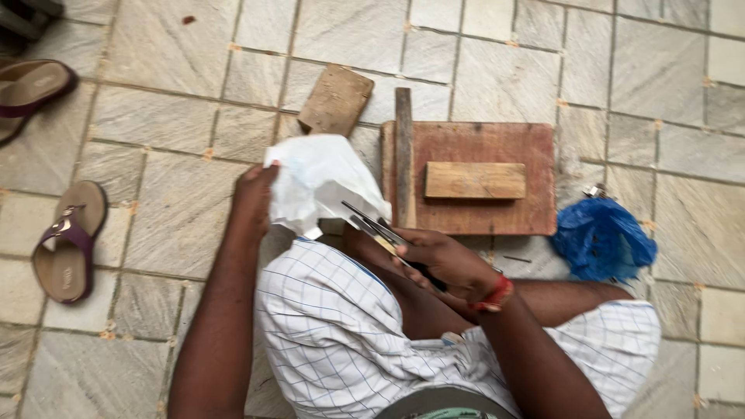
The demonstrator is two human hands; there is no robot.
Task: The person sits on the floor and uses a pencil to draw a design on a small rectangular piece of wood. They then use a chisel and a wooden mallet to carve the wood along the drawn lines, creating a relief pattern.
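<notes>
While a white plastic bag (322,182) is held at centre frame by the left hand (254,198), its grip clamped on it, thin metal rods (372,225) are gripped by the right hand (446,264); nothing appears assembled yet on the wooden board (497,140).

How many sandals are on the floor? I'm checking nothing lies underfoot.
2. One brown sandal with a purple strap lies on the tiles to the person's left; another sandal sits at the upper left edge, partly cut off. More may lie outside the frame.

Stone-tile floor (497,70): wooden board (497,140), block (335,99), blue bag (601,237), sandals (70,240).
</notes>
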